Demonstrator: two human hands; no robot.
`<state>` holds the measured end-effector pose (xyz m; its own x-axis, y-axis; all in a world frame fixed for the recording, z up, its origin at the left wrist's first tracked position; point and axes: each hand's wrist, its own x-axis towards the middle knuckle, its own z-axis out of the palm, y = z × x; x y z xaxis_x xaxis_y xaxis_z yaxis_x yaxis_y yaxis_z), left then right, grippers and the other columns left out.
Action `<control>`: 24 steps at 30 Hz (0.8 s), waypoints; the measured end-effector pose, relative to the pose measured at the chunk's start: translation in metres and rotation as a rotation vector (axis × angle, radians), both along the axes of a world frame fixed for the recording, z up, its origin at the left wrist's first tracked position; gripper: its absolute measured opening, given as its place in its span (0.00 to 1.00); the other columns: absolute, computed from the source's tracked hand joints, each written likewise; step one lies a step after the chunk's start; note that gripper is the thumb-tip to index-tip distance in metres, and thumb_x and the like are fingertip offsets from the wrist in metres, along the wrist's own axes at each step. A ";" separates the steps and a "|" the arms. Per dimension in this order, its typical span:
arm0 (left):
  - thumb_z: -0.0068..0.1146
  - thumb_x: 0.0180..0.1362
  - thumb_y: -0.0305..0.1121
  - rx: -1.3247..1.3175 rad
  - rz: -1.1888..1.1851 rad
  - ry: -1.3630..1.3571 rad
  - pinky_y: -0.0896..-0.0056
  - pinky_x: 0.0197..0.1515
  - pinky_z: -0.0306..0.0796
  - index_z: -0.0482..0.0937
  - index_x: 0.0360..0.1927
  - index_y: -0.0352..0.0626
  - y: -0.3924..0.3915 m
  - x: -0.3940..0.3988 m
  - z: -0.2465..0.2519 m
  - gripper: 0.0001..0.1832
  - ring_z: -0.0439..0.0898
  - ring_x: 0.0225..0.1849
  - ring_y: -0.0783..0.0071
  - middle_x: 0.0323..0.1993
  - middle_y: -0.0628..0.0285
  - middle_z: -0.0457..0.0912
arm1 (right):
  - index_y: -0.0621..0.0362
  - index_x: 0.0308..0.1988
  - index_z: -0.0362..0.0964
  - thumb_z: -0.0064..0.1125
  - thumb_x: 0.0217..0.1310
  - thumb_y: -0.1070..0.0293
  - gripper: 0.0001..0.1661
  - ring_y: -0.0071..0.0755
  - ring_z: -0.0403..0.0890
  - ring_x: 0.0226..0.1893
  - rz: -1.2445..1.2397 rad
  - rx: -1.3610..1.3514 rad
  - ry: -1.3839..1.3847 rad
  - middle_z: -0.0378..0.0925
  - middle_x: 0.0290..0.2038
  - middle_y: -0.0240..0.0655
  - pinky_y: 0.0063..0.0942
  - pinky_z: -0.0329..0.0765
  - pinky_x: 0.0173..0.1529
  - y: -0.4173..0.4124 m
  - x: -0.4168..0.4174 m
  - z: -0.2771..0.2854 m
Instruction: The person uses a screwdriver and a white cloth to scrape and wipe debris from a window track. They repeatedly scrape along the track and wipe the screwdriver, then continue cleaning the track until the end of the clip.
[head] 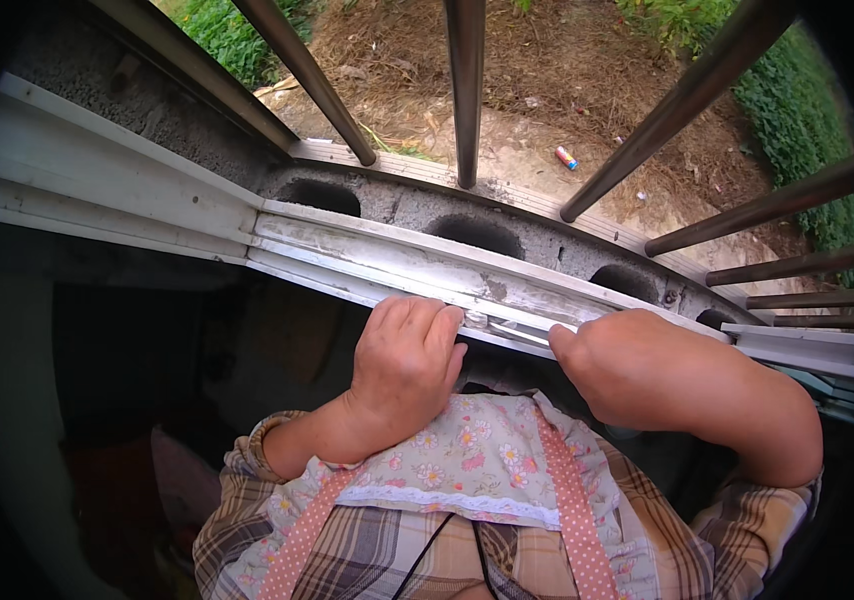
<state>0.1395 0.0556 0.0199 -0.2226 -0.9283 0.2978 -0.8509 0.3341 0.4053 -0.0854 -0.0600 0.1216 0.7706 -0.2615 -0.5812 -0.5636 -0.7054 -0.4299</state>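
Note:
A white window frame's sill track (397,262) runs across the view before me, with dark dirt and smears in its channel. My left hand (408,352) rests with curled fingers on the near rail of the track. To its right, my right hand (622,360) is closed around a thin, pale, pointed tool (520,330), whose kind I cannot tell. The tool lies along the near groove, pointing towards my left hand. Between the hands, a small greyish lump (475,319) sits in the groove beside the left fingertips.
Beyond the track are hollow concrete blocks (412,206) and metal window bars (466,97). Outside, a small can (566,157) lies on littered ground near green plants (802,135). A white side frame (119,172) rises at left; part of a sliding sash (802,345) stands at right.

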 end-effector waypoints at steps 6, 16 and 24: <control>0.72 0.47 0.24 -0.002 0.007 0.052 0.52 0.53 0.72 0.79 0.51 0.37 0.002 0.002 -0.004 0.25 0.80 0.47 0.49 0.45 0.51 0.82 | 0.72 0.44 0.76 0.47 0.72 0.72 0.14 0.64 0.86 0.32 0.020 0.002 0.009 0.83 0.28 0.56 0.55 0.81 0.36 -0.002 0.012 -0.002; 0.71 0.47 0.19 -0.016 0.046 0.192 0.55 0.51 0.73 0.83 0.47 0.40 0.000 0.008 -0.006 0.21 0.83 0.46 0.51 0.42 0.55 0.86 | 0.69 0.41 0.73 0.53 0.65 0.71 0.10 0.62 0.88 0.31 0.023 -0.091 -0.014 0.85 0.29 0.53 0.52 0.84 0.37 0.013 0.015 -0.019; 0.71 0.50 0.18 -0.007 0.089 0.286 0.59 0.48 0.75 0.87 0.41 0.42 -0.003 0.013 -0.006 0.14 0.85 0.43 0.52 0.39 0.56 0.88 | 0.68 0.38 0.69 0.50 0.67 0.72 0.08 0.64 0.86 0.31 0.015 -0.111 -0.234 0.83 0.30 0.56 0.55 0.82 0.35 0.008 -0.004 -0.048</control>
